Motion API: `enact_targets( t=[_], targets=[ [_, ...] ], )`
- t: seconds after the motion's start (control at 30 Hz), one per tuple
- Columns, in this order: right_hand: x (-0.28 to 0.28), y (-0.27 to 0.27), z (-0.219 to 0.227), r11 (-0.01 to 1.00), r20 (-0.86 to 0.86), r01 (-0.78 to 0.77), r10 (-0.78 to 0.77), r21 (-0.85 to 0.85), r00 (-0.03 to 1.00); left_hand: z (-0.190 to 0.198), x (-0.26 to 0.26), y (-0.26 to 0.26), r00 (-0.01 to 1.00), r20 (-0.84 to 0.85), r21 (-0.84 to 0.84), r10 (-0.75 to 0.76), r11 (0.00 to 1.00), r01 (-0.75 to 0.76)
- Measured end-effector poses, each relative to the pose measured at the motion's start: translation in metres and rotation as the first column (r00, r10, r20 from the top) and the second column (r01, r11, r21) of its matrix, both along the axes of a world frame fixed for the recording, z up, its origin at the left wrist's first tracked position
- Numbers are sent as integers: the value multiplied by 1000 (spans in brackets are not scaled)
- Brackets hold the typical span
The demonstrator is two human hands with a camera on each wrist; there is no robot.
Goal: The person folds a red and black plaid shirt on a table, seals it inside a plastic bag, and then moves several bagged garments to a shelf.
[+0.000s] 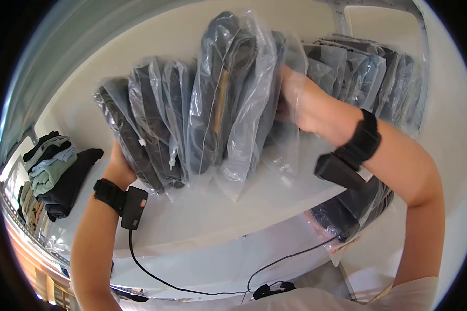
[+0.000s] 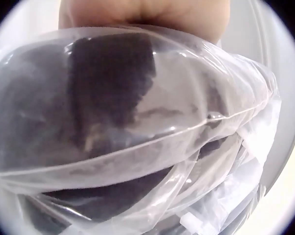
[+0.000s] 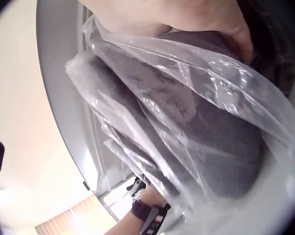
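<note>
A row of folded dark garments in clear plastic bags [image 1: 166, 124] stands on edge between my two hands. At its left end my left hand [image 1: 122, 166] holds the outermost bag [image 2: 108, 93], its fingers mostly hidden behind the plastic. My right hand [image 1: 294, 98] grips the right end of the row, partly behind a loose flap of plastic. In the right wrist view its fingers curl over the top of a bagged dark grey garment [image 3: 186, 107]. A tall bag [image 1: 225, 93] in the middle of the row shows a tan strip.
More bagged garments [image 1: 368, 72] stand at the back right of the white shelf surface [image 1: 192, 228]. Unbagged folded clothes [image 1: 54, 166] are stacked at the far left. Another bagged dark garment [image 1: 342, 212] lies lower right. A black cable [image 1: 192, 291] runs between the wrist cameras.
</note>
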State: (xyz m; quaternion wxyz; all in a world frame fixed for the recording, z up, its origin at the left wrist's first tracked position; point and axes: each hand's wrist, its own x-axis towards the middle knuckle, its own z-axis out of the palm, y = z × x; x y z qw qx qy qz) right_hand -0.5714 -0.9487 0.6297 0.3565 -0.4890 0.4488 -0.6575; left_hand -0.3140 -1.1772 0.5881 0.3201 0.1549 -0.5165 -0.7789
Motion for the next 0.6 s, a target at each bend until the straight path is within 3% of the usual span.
enact_targets(
  t=[0.03,0.07,0.13,0.2,0.3,0.33,0.37,0.4,0.43,0.47,0.5,0.53,0.6],
  targets=[
    [6,12,-6,989,24,92,-96,116,995,-1,1,0,1000,-14,-7,-5,1000,5],
    [8,12,-14,988,26,98,-102,123,994,-1,0,1,999,-33,-16,-11,1000,10],
    [13,7,-35,980,287,-161,188,-117,939,-6,0,3,1000,-4,15,-20,1000,20],
    [11,-13,-43,959,278,-198,251,-205,927,-4,3,-6,1000,16,-56,23,998,-22],
    [14,-1,-42,978,251,-117,158,-171,955,-3,1,1,999,24,-127,49,991,-46],
    [13,9,-35,999,223,-50,48,4,974,-2,0,4,997,18,-176,80,981,-76],
    [12,18,-30,983,175,24,-56,180,983,-1,1,2,997,1,-43,73,996,-73],
    [8,24,-25,984,168,28,-58,177,984,0,2,1,997,-6,-45,70,997,-71],
    [1,29,-19,924,-638,375,-249,68,729,-1,2,0,997,5,-75,73,995,-73],
    [-8,32,-14,827,-963,498,-260,-261,-73,-3,3,0,997,19,-103,76,992,-74],
    [-31,16,-30,649,-711,289,-637,-704,-299,-4,3,-1,997,23,-96,72,993,-70],
    [-38,14,-28,653,-716,293,-631,-698,-298,-3,4,-1,996,38,-70,77,995,-74],
    [-48,10,-27,415,-367,85,-669,-906,-647,-1,3,0,996,48,-46,81,996,-79]
  ],
)
